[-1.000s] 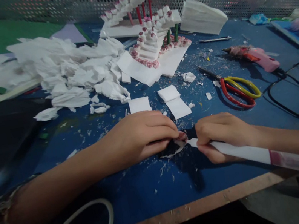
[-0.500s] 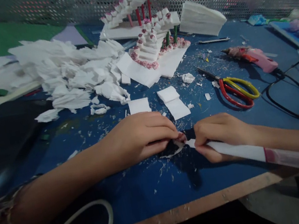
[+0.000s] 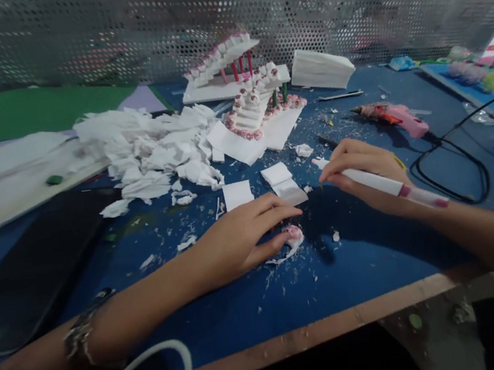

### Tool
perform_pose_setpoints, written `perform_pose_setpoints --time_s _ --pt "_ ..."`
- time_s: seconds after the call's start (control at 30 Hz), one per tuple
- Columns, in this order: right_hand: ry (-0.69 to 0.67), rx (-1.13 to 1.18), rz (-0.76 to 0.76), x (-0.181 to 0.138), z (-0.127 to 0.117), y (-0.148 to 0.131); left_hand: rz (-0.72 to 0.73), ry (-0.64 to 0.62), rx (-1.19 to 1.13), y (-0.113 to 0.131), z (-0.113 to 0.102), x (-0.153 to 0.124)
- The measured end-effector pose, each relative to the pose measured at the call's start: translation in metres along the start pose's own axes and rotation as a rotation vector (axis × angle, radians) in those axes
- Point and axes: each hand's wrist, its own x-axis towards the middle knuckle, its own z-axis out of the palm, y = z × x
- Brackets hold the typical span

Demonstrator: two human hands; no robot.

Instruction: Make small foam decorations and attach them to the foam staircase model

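Observation:
A small pink-tinted paper flower (image 3: 294,235) with a loose white strip lies on the blue table. Beside it, my left hand (image 3: 250,232) rests low with fingers stretched out; the thumb tip reaches the flower's edge, and whether it presses on it I cannot tell. My right hand (image 3: 363,175) is raised to the right, closed around a white felt-tip pen (image 3: 377,182) with a pink end. The pen's tip points left, away from the flower. Two white paper pieces lie beyond my left hand: a square (image 3: 238,194) and a creased strip (image 3: 282,183).
A heap of crumpled white paper (image 3: 145,145) lies at left, near a black flat slab (image 3: 46,263). Farther back stands a white model staircase (image 3: 252,105) with pink flowers. At right are a pink glue gun (image 3: 394,117) and its black cord (image 3: 485,170). Scissors are mostly behind my right hand.
My right hand has lifted the pen away from the flower, up and to the right, over the scissors. My left fingers have spread, leaving the flower more exposed. The view has tilted up.

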Motion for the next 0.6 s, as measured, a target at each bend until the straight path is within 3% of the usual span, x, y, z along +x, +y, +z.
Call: perform_pose_setpoints --time_s 0.17,0.37,0.6 --pt "-0.031 -0.127 -0.131 -0.001 0.003 -0.002 0.016 -0.024 0.069 0.002 0.003 0.001" --pt "-0.052 -0.319 -0.156 -0.005 0.010 0.001 -0.049 -0.033 -0.102 0.009 -0.001 0.000" --pt "-0.255 -0.532 -0.243 -0.001 0.013 -0.004 -0.203 0.084 -0.304 0.014 -0.003 -0.002"
